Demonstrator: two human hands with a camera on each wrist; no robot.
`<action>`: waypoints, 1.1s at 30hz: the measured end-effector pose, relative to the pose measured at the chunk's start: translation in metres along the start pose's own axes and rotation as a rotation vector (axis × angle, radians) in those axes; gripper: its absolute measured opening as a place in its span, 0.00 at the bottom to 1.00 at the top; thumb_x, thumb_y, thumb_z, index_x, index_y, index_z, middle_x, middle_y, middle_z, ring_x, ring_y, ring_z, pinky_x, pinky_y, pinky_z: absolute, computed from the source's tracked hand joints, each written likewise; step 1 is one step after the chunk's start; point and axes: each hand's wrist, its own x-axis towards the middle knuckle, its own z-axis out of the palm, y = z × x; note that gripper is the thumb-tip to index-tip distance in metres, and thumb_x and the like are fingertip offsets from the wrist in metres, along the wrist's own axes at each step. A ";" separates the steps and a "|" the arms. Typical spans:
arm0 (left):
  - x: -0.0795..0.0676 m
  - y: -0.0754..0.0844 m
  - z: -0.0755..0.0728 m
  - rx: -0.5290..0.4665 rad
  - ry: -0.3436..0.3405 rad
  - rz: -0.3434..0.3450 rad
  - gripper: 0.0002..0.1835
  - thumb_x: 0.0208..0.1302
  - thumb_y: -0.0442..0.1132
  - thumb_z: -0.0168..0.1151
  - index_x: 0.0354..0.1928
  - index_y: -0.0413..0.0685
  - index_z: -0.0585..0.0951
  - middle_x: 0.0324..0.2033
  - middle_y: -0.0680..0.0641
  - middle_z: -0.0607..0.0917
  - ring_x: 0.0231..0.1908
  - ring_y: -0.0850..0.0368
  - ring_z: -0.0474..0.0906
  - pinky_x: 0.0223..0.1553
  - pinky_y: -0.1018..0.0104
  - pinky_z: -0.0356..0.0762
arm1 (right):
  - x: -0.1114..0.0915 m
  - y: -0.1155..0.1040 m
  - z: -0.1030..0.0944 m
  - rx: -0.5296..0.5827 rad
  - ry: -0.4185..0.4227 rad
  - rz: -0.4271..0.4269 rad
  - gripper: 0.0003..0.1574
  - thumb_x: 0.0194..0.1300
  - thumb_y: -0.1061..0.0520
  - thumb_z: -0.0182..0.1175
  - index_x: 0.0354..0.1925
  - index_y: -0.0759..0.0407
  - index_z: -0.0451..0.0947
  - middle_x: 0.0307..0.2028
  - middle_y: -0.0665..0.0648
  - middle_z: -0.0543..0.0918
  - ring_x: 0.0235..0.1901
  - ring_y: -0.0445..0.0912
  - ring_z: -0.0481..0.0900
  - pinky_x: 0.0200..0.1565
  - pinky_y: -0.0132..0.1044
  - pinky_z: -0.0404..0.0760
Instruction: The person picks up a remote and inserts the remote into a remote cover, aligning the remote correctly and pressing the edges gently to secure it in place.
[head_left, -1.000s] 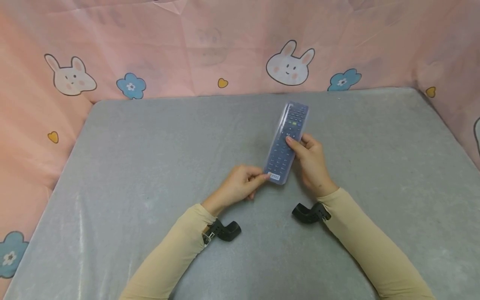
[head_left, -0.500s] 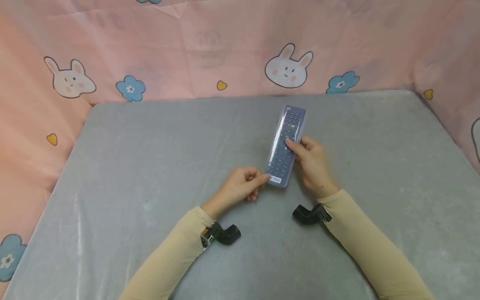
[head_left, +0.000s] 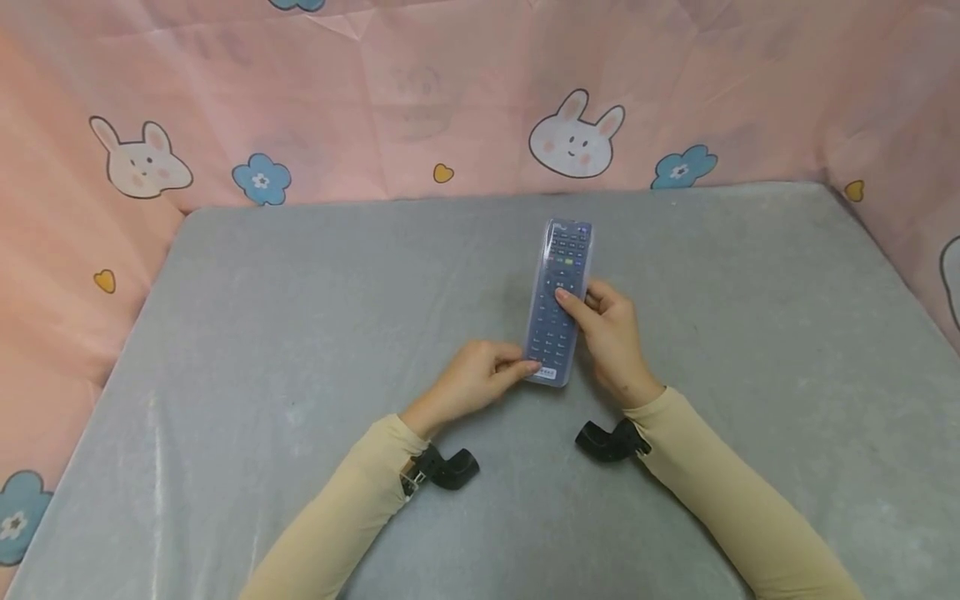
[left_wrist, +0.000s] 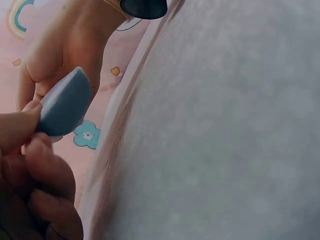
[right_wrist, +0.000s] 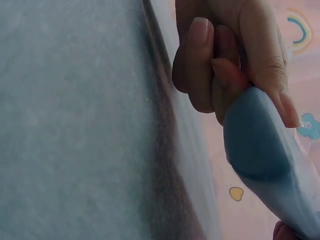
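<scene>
A dark blue remote control (head_left: 551, 325) in a clear plastic sleeve is held up over the grey tabletop, its buttons facing up. My right hand (head_left: 617, 340) grips it along the right side, thumb across the buttons and fingers hidden behind. At the near left corner, beside a white label, my left hand (head_left: 474, 377) pinches it between thumb and fingers. The left wrist view shows the remote's bluish end (left_wrist: 67, 107) between both hands. In the right wrist view, the same end (right_wrist: 260, 140) shows close up, with the left thumb on its edge.
A grey cloth-covered table (head_left: 315, 283) spreads around the hands. Pink fabric (head_left: 337, 100) with rabbits, flowers and hearts hangs behind it and at both sides. A black curved mount (head_left: 453, 469) sits at the left wrist, another black mount (head_left: 606, 442) at the right.
The remote control has shifted left and a little nearer to me, and its tilt has lessened. My right hand has moved left with it, while the left hand stays nearly in place at the corner.
</scene>
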 end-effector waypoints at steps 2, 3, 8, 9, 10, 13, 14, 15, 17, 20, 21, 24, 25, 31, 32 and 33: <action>0.000 0.001 0.000 -0.037 -0.015 -0.014 0.16 0.65 0.38 0.59 0.20 0.41 0.77 0.09 0.57 0.67 0.10 0.67 0.63 0.13 0.74 0.59 | 0.000 0.001 -0.001 0.005 -0.004 -0.003 0.21 0.67 0.63 0.56 0.54 0.77 0.70 0.33 0.44 0.83 0.31 0.37 0.81 0.34 0.28 0.80; 0.000 0.002 0.000 -0.060 -0.022 -0.021 0.16 0.66 0.38 0.59 0.20 0.40 0.77 0.08 0.56 0.68 0.10 0.67 0.64 0.12 0.74 0.59 | 0.001 0.001 -0.001 0.007 -0.005 -0.004 0.21 0.67 0.63 0.56 0.54 0.77 0.70 0.32 0.44 0.83 0.30 0.36 0.81 0.33 0.28 0.80; -0.001 0.003 0.001 -0.194 -0.046 -0.033 0.16 0.67 0.35 0.57 0.20 0.37 0.75 0.09 0.54 0.69 0.11 0.65 0.64 0.13 0.73 0.59 | 0.004 0.001 -0.003 0.085 -0.015 0.032 0.13 0.66 0.65 0.56 0.48 0.72 0.74 0.27 0.44 0.84 0.26 0.36 0.81 0.31 0.28 0.79; -0.001 0.003 0.001 -0.229 -0.045 -0.024 0.16 0.67 0.34 0.56 0.20 0.36 0.75 0.09 0.54 0.69 0.11 0.64 0.64 0.14 0.73 0.58 | 0.005 0.001 -0.004 0.116 -0.021 0.051 0.10 0.66 0.66 0.55 0.45 0.69 0.75 0.26 0.45 0.84 0.25 0.36 0.80 0.30 0.28 0.79; -0.002 0.003 0.002 -0.262 -0.045 -0.013 0.16 0.67 0.34 0.56 0.20 0.35 0.74 0.09 0.54 0.69 0.12 0.64 0.64 0.15 0.73 0.59 | 0.006 0.000 -0.005 0.144 -0.027 0.071 0.07 0.66 0.66 0.55 0.42 0.66 0.77 0.25 0.45 0.83 0.24 0.36 0.80 0.29 0.28 0.78; -0.002 0.004 0.002 -0.373 -0.041 0.033 0.16 0.67 0.31 0.54 0.19 0.34 0.73 0.11 0.54 0.69 0.14 0.63 0.64 0.16 0.73 0.60 | 0.009 -0.004 -0.009 0.232 -0.046 0.134 0.09 0.67 0.66 0.54 0.34 0.57 0.80 0.23 0.47 0.83 0.23 0.36 0.79 0.27 0.27 0.77; -0.002 0.004 0.002 -0.408 -0.042 0.049 0.16 0.67 0.30 0.53 0.19 0.34 0.72 0.11 0.53 0.69 0.14 0.62 0.64 0.16 0.73 0.60 | 0.010 -0.005 -0.011 0.254 -0.053 0.151 0.11 0.67 0.66 0.54 0.32 0.55 0.81 0.23 0.48 0.83 0.23 0.37 0.79 0.27 0.27 0.77; -0.003 0.004 0.002 -0.436 -0.044 0.062 0.16 0.67 0.29 0.53 0.18 0.34 0.71 0.11 0.53 0.70 0.14 0.62 0.64 0.17 0.73 0.59 | 0.011 -0.006 -0.012 0.271 -0.058 0.161 0.13 0.67 0.66 0.54 0.31 0.55 0.82 0.23 0.48 0.83 0.23 0.37 0.79 0.27 0.27 0.77; -0.003 0.005 0.001 -0.479 -0.057 0.079 0.16 0.66 0.27 0.53 0.18 0.35 0.71 0.11 0.53 0.70 0.14 0.62 0.65 0.17 0.73 0.60 | 0.013 -0.009 -0.015 0.314 -0.058 0.180 0.14 0.67 0.67 0.53 0.30 0.55 0.82 0.24 0.50 0.83 0.23 0.38 0.80 0.28 0.28 0.78; -0.003 0.005 0.001 -0.509 -0.085 0.093 0.16 0.66 0.26 0.53 0.18 0.34 0.71 0.12 0.54 0.70 0.15 0.62 0.66 0.18 0.73 0.62 | 0.013 -0.012 -0.018 0.362 -0.048 0.198 0.14 0.67 0.68 0.53 0.29 0.58 0.82 0.24 0.52 0.84 0.24 0.39 0.81 0.28 0.29 0.79; -0.003 0.006 0.001 -0.508 -0.093 0.096 0.16 0.66 0.26 0.52 0.18 0.33 0.71 0.12 0.54 0.70 0.15 0.62 0.66 0.19 0.73 0.62 | 0.013 -0.013 -0.018 0.367 -0.044 0.199 0.14 0.67 0.68 0.53 0.29 0.58 0.82 0.24 0.52 0.84 0.23 0.39 0.81 0.27 0.29 0.80; -0.003 0.006 0.001 -0.501 -0.108 0.095 0.16 0.67 0.27 0.52 0.19 0.31 0.72 0.11 0.54 0.71 0.15 0.62 0.66 0.19 0.73 0.62 | 0.011 -0.014 -0.018 0.346 -0.040 0.191 0.13 0.66 0.68 0.54 0.29 0.58 0.82 0.23 0.52 0.84 0.23 0.39 0.81 0.27 0.29 0.79; -0.003 0.006 0.001 -0.497 -0.110 0.092 0.16 0.67 0.28 0.52 0.19 0.32 0.72 0.11 0.54 0.71 0.14 0.61 0.66 0.18 0.73 0.61 | 0.010 -0.015 -0.017 0.329 -0.039 0.184 0.13 0.66 0.67 0.55 0.29 0.57 0.82 0.22 0.51 0.84 0.22 0.38 0.80 0.26 0.28 0.79; -0.003 0.002 0.001 -0.507 -0.090 0.015 0.19 0.71 0.32 0.49 0.19 0.36 0.71 0.10 0.53 0.71 0.13 0.57 0.67 0.16 0.71 0.62 | 0.006 -0.016 -0.013 0.242 0.003 0.096 0.06 0.64 0.64 0.59 0.30 0.59 0.80 0.21 0.49 0.82 0.21 0.37 0.78 0.25 0.27 0.77; -0.002 0.002 0.001 -0.496 -0.090 -0.001 0.18 0.71 0.33 0.49 0.20 0.36 0.72 0.11 0.53 0.72 0.13 0.57 0.68 0.16 0.71 0.63 | 0.005 -0.016 -0.012 0.236 0.005 0.085 0.05 0.64 0.64 0.59 0.31 0.59 0.79 0.21 0.49 0.82 0.21 0.37 0.78 0.25 0.27 0.77; -0.002 0.001 0.001 -0.478 -0.096 -0.015 0.17 0.71 0.34 0.49 0.21 0.36 0.73 0.11 0.53 0.72 0.13 0.58 0.68 0.16 0.71 0.65 | 0.005 -0.016 -0.011 0.218 0.008 0.078 0.04 0.64 0.65 0.60 0.31 0.60 0.79 0.22 0.49 0.82 0.21 0.36 0.78 0.25 0.26 0.77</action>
